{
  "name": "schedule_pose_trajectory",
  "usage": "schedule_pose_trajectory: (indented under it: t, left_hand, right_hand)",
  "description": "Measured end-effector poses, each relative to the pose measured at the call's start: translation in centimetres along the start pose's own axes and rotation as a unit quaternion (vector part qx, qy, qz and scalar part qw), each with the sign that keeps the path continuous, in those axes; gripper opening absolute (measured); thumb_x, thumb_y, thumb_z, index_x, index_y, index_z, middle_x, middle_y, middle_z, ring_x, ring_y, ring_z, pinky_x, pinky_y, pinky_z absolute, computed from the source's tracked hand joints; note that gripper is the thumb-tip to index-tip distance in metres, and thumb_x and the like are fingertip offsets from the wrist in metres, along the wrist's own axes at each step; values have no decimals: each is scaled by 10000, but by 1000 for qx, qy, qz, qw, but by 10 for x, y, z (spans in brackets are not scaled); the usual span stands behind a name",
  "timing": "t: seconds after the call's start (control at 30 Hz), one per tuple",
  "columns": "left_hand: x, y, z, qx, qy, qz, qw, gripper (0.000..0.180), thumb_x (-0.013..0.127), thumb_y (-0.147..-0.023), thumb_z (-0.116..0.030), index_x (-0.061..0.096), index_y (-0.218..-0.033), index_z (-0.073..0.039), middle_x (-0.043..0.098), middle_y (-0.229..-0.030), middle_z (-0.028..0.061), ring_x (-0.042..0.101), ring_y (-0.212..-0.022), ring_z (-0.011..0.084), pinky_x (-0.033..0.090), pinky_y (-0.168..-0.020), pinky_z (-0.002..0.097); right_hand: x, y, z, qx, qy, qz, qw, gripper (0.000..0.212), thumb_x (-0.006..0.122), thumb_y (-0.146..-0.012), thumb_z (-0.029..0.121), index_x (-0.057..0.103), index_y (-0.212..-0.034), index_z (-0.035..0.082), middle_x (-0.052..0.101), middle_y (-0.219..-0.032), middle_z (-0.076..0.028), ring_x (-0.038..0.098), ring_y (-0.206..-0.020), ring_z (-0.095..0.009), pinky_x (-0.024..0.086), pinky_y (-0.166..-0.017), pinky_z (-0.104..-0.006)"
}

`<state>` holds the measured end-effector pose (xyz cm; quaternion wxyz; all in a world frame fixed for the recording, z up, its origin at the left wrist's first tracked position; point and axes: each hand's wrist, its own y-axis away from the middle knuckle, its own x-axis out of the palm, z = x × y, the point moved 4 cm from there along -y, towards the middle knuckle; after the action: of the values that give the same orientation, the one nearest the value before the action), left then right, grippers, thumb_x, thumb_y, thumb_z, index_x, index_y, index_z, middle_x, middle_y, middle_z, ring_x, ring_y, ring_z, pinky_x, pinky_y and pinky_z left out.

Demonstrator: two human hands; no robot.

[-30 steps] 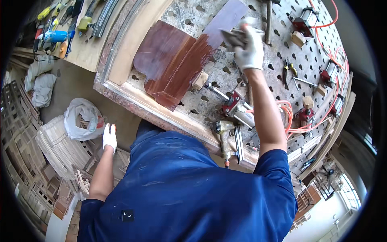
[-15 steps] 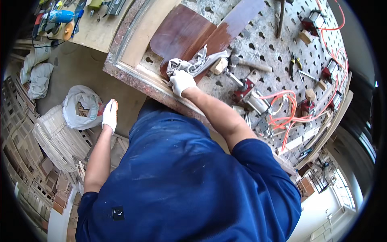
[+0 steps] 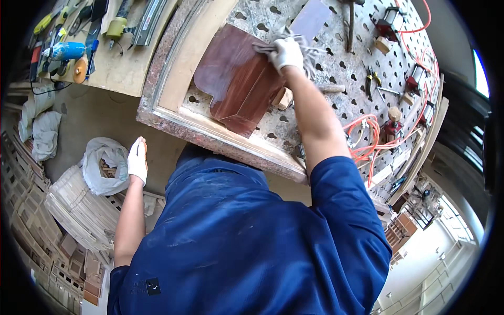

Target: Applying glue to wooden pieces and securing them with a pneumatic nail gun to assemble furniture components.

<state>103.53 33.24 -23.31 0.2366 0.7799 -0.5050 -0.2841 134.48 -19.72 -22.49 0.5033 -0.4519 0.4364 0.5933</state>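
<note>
My right hand [image 3: 289, 54], in a white glove, presses a crumpled grey cloth [image 3: 311, 54] onto a reddish-brown board [image 3: 249, 86]. This board is L-shaped or made of two joined parts, with a rounded panel on the left and a strip slanting up to the right. The strip's far end looks pale and dull; nearer me, the surface is darker and shinier. My left hand [image 3: 137, 160], also gloved in white, hangs beside the table with its fingers stretched out, holding nothing.
The board lies on a perforated metal table [image 3: 252, 16] with a wooden edge rail [image 3: 181, 68]. Red clamps [image 3: 389, 23] with orange hoses, pliers [image 3: 373, 81], a hammer [image 3: 332, 88] and a wood block [image 3: 284, 98] are to the right. Left stand a tool bench [image 3: 118, 68] and a white bag [image 3: 97, 181].
My right hand has swept the cloth away from me and to the right, from the board's near end up along the strip. My left hand stays low at my side.
</note>
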Motion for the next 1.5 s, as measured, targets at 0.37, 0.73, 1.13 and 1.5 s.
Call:
schedule_pose_trajectory:
  t: [0.37, 0.73, 1.13, 1.5]
  left_hand:
    - [111, -3, -117, 208, -86, 146, 963, 343, 601, -1010, -86, 618, -1326, 47, 680, -1291, 154, 668, -1150, 223, 515, -1045, 293]
    - [504, -60, -208, 396, -423, 258, 773, 824, 695, -900, -488, 454, -1491, 31, 508, -1497, 239, 498, -1374, 382, 397, -1160, 416]
    - [694, -64, -221, 293, -603, 20, 741, 1282, 778, -670, -739, 221, -1594, -47, 459, -1474, 265, 528, -1316, 420, 464, -1071, 521]
    - [653, -2, -283, 340, -550, 7, 763, 1190, 782, -739, -546, 148, -1625, -68, 431, -1436, 283, 535, -1250, 444, 473, -1053, 512]
  right_hand:
    - [-278, 30, -238, 420, 105, -324, 841, 249, 691, -837, 187, 800, -1056, 138, 775, -980, -85, 715, -887, -299, 557, -835, -357]
    - [-234, 237, -321, 331, -76, -188, 922, 426, 711, -816, 262, 723, -1199, 76, 751, -1083, -137, 685, -943, -299, 539, -882, -374]
    - [-29, 592, -410, 752, -74, -103, 647, 821, 553, -949, 581, 420, -1509, -4, 482, -1492, -267, 491, -1362, -397, 376, -1154, -430]
    - [-140, 409, -326, 451, -139, -377, 797, 594, 727, -904, 256, 549, -1389, -36, 566, -1408, -231, 579, -1256, -366, 453, -1088, -411]
